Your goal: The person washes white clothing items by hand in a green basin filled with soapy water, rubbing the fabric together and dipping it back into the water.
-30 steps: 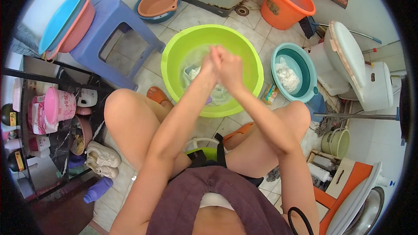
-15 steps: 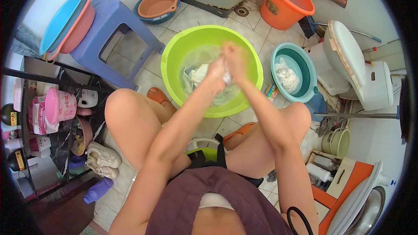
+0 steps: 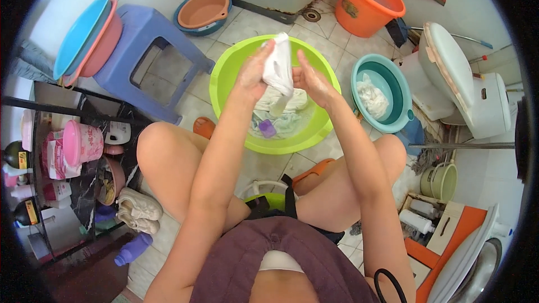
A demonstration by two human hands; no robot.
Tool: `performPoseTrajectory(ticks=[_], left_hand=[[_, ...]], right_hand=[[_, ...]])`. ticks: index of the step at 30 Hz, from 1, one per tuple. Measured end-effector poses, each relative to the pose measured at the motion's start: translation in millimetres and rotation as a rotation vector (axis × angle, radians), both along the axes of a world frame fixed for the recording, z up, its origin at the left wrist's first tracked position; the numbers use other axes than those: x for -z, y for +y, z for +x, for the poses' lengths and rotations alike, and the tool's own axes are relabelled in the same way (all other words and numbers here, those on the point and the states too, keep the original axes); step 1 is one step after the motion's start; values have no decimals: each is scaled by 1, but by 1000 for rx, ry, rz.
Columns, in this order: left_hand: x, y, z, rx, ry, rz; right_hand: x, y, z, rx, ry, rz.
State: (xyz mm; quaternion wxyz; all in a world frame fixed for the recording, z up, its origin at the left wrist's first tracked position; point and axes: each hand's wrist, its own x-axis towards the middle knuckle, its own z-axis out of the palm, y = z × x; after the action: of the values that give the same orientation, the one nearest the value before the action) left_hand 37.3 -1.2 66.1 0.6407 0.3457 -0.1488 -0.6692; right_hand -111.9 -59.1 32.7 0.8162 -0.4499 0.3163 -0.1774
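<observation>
Holding white cloth (image 3: pixel 277 67) in left hand (image 3: pixel 251 74), above lime-green basin (image 3: pixel 223 81) with wet laundry (image 3: pixel 295 102) inside; gripping its left side with left fingers; with right hand (image 3: pixel 317 86) just beside it, fingers loosely spread; cannot tell whether touching; best, by judgement, to work low within the rim, catching drips; worth rubbing in short strokes, turning fabric often, steering clear of purple object (image 3: pixel 267 129) below.
</observation>
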Motion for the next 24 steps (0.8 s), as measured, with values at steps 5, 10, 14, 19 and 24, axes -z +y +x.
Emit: performPoseTrajectory(ticks=[5, 10, 14, 19, 24], left_hand=[[22, -12, 34, -191, 160, -73], [32, -11, 28, -152, 123, -86], [20, -7, 18, -102, 82, -64], [-2, 6, 28, -89, -25, -53], [-11, 13, 27, -56, -74, -49]], right_hand=[[-8, -9, -16, 45, 101, -362], [-28, 13, 7, 263, -16, -393], [-18, 15, 12, 9, 95, -489], [-32, 5, 6, 136, -2, -438], [-38, 32, 23, 29, -3, -440]])
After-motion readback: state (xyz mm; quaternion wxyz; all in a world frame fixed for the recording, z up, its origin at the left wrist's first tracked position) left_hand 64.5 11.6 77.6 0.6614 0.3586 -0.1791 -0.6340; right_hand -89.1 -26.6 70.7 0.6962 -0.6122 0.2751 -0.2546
